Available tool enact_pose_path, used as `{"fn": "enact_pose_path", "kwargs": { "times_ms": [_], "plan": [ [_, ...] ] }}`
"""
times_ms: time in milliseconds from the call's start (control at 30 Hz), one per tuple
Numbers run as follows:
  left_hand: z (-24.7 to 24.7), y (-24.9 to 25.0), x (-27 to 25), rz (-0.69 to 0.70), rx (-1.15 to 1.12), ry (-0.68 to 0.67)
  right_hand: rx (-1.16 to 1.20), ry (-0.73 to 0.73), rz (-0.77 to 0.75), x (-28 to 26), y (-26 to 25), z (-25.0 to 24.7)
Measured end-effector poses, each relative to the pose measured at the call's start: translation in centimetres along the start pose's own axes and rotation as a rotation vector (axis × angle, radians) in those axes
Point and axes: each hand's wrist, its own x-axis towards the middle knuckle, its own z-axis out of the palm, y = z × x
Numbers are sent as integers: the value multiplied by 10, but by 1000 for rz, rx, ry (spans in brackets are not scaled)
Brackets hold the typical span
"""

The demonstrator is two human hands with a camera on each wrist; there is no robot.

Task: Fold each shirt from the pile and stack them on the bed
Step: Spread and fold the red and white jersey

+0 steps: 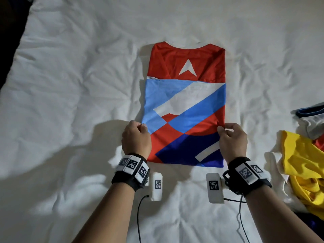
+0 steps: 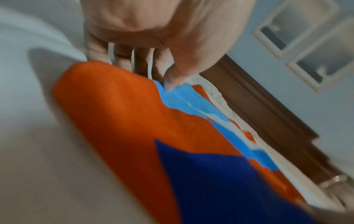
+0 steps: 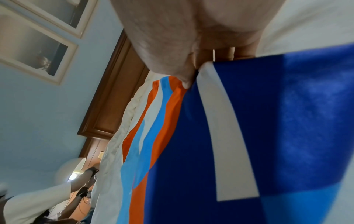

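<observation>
A red, light blue, white and navy shirt (image 1: 185,109) lies on the white bed (image 1: 70,85), sides folded in to a narrow strip, collar at the far end. My left hand (image 1: 138,132) pinches its left edge about a third of the way up from the hem, and my right hand (image 1: 228,132) pinches the right edge at the same height. In the left wrist view my thumb presses light blue cloth of the shirt (image 2: 172,136) against the fingers (image 2: 122,56). In the right wrist view the shirt (image 3: 249,136) hangs from my hand (image 3: 191,69).
A pile of unfolded shirts, yellow shirt (image 1: 301,165) on top, lies at the right edge of the bed, with grey and blue garments (image 1: 310,118) behind it. A wooden headboard (image 2: 268,115) and framed pictures (image 3: 38,45) stand beyond the bed. Another person's arm (image 3: 76,181) shows far off.
</observation>
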Motion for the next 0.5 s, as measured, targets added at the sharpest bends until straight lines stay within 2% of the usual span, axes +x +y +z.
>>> {"fn": "enact_pose_path", "kwargs": {
  "times_ms": [133,300,433,500],
  "plan": [
    [9,5,-4,37,200,-9,-22,8,-4,0,1,3],
    [8,6,0,162,340,18,-30,30,-23,-2,1,4],
    [0,8,-4,284,191,120,-13,51,-41,-2,2,5],
    [0,4,-3,174,40,84,-26,59,-48,-2,4,6]
  ]
}}
